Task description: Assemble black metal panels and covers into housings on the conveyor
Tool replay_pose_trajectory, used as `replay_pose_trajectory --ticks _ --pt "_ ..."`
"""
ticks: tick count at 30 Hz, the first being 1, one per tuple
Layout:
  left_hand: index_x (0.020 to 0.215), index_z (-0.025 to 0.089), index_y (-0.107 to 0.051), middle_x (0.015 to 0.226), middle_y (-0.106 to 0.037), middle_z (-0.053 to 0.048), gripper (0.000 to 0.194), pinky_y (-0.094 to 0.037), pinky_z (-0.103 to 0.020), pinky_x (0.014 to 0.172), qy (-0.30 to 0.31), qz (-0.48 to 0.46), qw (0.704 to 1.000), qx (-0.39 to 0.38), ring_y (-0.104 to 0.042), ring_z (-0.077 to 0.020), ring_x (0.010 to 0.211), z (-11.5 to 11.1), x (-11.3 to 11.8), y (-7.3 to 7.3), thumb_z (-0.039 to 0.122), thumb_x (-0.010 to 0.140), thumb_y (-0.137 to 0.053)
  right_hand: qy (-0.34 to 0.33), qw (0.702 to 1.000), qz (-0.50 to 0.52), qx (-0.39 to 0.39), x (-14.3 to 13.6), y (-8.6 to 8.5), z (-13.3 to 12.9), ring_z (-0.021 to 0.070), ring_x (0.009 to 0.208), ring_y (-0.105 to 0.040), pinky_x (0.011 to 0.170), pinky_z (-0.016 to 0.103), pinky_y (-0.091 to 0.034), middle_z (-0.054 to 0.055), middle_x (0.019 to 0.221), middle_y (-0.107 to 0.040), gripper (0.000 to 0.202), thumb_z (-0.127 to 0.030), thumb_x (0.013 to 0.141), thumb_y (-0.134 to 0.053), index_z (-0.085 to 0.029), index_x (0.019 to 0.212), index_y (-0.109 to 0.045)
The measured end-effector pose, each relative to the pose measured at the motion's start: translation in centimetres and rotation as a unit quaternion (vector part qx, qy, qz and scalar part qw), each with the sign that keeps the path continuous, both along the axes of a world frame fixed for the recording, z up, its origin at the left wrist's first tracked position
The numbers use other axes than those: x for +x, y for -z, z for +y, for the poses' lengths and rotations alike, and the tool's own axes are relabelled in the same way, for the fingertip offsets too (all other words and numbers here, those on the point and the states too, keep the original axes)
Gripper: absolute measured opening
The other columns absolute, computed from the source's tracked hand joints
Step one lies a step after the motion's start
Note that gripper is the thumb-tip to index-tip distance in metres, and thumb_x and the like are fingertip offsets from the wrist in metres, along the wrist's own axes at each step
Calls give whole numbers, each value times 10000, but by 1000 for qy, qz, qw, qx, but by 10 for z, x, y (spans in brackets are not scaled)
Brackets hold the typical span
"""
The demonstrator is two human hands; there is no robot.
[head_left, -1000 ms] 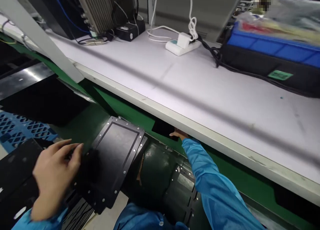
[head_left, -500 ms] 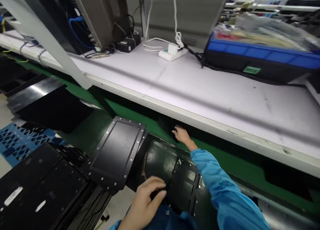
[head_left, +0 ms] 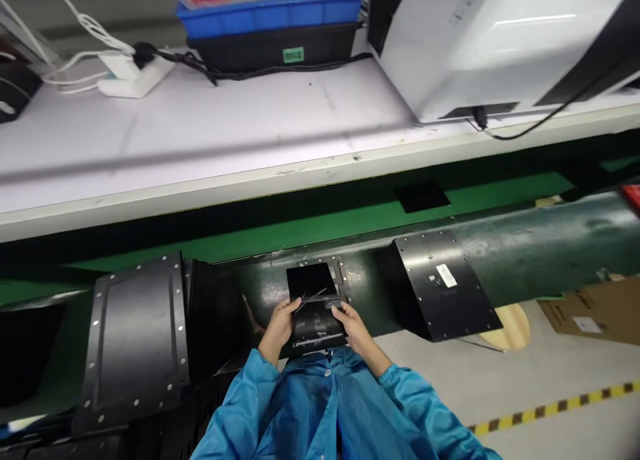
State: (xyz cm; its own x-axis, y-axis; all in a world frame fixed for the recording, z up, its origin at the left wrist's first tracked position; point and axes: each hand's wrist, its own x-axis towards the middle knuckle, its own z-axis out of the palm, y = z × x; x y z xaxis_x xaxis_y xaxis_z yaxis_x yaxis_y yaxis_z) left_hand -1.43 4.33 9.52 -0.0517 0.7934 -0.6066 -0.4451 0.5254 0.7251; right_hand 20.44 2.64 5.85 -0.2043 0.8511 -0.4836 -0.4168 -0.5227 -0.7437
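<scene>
Just in front of the blue jacket [head_left: 335, 407], low over the green table [head_left: 525, 240], a small black panel [head_left: 316, 325] sits between the person's two hands. The left hand [head_left: 280, 323] pinches its left edge, thumb on top; the right hand [head_left: 353, 325] pinches the right edge the same way, and the fingers underneath are mostly hidden. The panel's lower part looks glossy, its upper part matte. To the left lies a big black cover [head_left: 137, 333] with light dots along its edges; to the right, a tilted black plate [head_left: 453, 307] bears a white label [head_left: 447, 275]. Above, on the white table [head_left: 240, 127], a blue tray [head_left: 270, 17] rests on a black box [head_left: 270, 50].
</scene>
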Motion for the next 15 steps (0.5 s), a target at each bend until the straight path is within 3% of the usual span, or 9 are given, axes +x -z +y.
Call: replay_pose_trajectory --ticks 4,9,12,15 --pt "1110 155 -747 1086 -813 -120 670 -568 -431 991 29 4 999 26 -763 -293 1005 -4 27 27 407 545 -1005 38 998 -45 29 9 21 -12 215 785 -673 769 352 -550 19 896 -754 464 -636 762 -867 -243 971 -737" --pt "1077 158 -751 1108 -812 -139 613 -556 -444 1010 6 30 999 29 -762 -296 1012 -6 46 57 442 582 -976 55 989 -119 73 25 35 1 204 763 -624 717 325 -510 6 806 -712 460 -659 753 -851 -235 881 -724" --pt "1034 183 -730 1093 -811 -129 586 -574 -405 934 4 56 998 7 -761 -284 1003 -3 50 62 497 598 -962 54 982 -154 97 28 39 9 195 725 -590 689 317 -479 -3 762 -685 484 -686 744 -832 -229 849 -713" --pt "979 197 -686 1027 -807 -108 601 -578 -348 823 30 67 997 -34 -765 -268 962 -2 49 57 551 578 -959 63 975 -182 108 27 40 16 192 708 -566 678 312 -470 -12 725 -658 510 -719 736 -814 -229 829 -707"
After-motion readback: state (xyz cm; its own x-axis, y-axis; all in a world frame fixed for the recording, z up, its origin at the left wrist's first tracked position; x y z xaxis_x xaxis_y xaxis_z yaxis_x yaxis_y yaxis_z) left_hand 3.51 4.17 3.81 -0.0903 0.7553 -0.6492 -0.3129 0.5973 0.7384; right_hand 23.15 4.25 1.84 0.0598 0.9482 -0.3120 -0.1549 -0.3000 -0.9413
